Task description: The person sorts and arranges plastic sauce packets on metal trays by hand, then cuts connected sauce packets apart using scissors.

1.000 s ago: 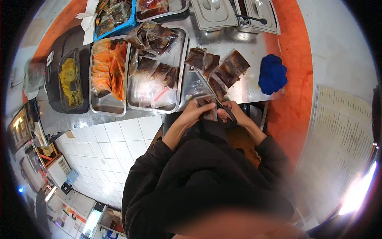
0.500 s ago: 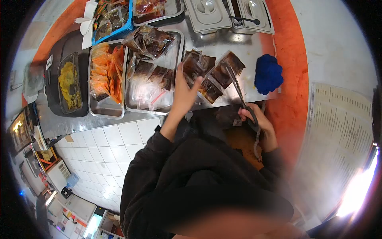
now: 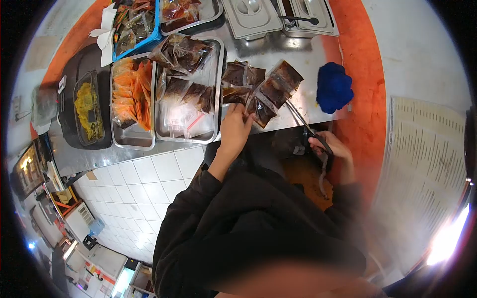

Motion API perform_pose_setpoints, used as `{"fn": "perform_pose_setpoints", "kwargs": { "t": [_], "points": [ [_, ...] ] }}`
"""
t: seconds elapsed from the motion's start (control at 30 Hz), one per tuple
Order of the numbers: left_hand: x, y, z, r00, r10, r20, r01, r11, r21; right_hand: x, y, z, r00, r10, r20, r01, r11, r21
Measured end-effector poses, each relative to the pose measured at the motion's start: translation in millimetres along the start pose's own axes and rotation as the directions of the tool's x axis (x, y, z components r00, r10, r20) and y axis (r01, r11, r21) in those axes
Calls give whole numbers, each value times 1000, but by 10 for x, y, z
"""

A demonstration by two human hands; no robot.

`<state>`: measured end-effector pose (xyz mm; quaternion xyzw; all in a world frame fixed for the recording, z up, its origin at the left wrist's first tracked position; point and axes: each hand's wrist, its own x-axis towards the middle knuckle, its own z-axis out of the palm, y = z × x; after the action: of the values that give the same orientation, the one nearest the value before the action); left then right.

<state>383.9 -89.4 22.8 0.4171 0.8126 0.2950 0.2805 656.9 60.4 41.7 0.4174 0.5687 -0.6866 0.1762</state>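
Observation:
Clear plastic sachets of dark brown sauce (image 3: pixel 243 74) lie joined and overlapping on the metal table's front part. At their lower left edge is my left hand (image 3: pixel 235 130), its fingers and thumb closed on the near edge of one sachet (image 3: pixel 235 94). My right hand (image 3: pixel 332 145) grips a pair of scissors (image 3: pixel 309 130) by the black handles. The long metal blades point up and left, with their tips at the lower right edge of the sachet on the right (image 3: pixel 276 90).
Left of the sachets stands a steel tray (image 3: pixel 217 89) holding more brown sachets and clear bags. Beyond it are a tray of orange packets (image 3: pixel 133 92) and a black container with yellow food (image 3: pixel 88 111). A blue cloth (image 3: pixel 335 88) lies right; lidded steel pans (image 3: pixel 252 19) stand behind.
My left hand has drawn down from the top of the sachets to their near edge. The scissors have moved back toward me, off the right sachet, and slightly right.

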Motion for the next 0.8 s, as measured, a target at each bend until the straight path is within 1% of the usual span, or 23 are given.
{"fn": "perform_pose_setpoints", "kwargs": {
  "t": [0.03,0.1,0.13,0.17,0.2,0.23,0.27,0.3,0.33,0.37,0.43,0.5,0.53,0.6,0.63,0.67,0.7,0.73,0.8],
  "points": [
    [-9,60,-41,1000,-1,3,1,1000,3,11,11,34,1000,1,2,-1,1000,4],
    [-6,213,-97,997,82,4,-81,990,-115,52,57,90,995,-86,-54,87,996,12],
    [-5,182,-9,997,82,5,-80,990,-115,78,98,115,995,-85,-54,86,996,13],
    [-2,98,141,999,-46,29,54,861,-506,111,147,139,992,-110,-62,112,993,39],
    [8,53,265,983,-152,101,170,569,-805,129,167,161,988,-136,-70,140,988,64],
    [20,82,350,947,-224,229,249,68,-966,126,152,194,988,-137,-69,142,988,63],
    [43,89,464,948,-224,225,246,69,-967,124,125,235,987,-143,-68,151,978,143],
    [74,90,593,960,-227,165,166,-12,-986,133,100,256,987,-148,-68,160,962,221],
    [94,166,637,966,-236,107,87,-94,-992,142,89,268,987,-149,-67,160,963,219],
    [96,239,676,952,-289,101,71,-112,-991,147,83,276,988,-144,-61,155,963,222],
    [121,403,583,943,-308,126,85,-144,-986,129,86,280,989,-135,-55,144,964,225],
    [155,460,531,916,-355,187,122,-196,-973,94,65,259,983,-184,-25,185,974,130],
    [171,450,503,916,-355,186,121,-197,-973,67,50,239,983,-184,-25,185,974,129],
    [194,385,423,898,-354,262,195,-214,-957,8,30,206,962,-196,190,159,969,192],
    [200,290,433,902,-337,270,229,-157,-961,8,8,220,963,-195,189,158,968,193],
    [192,248,421,901,-337,272,231,-157,-960,23,-19,259,950,-229,211,187,961,203],
    [176,225,406,893,-331,305,268,-152,-951,36,-50,302,937,-262,232,214,953,214],
    [154,210,405,883,-326,339,306,-149,-940,57,-91,346,938,-259,231,210,953,216],
    [108,180,417,888,-320,329,300,-137,-944,143,-191,413,934,-306,187,250,929,275]
  ]
}}
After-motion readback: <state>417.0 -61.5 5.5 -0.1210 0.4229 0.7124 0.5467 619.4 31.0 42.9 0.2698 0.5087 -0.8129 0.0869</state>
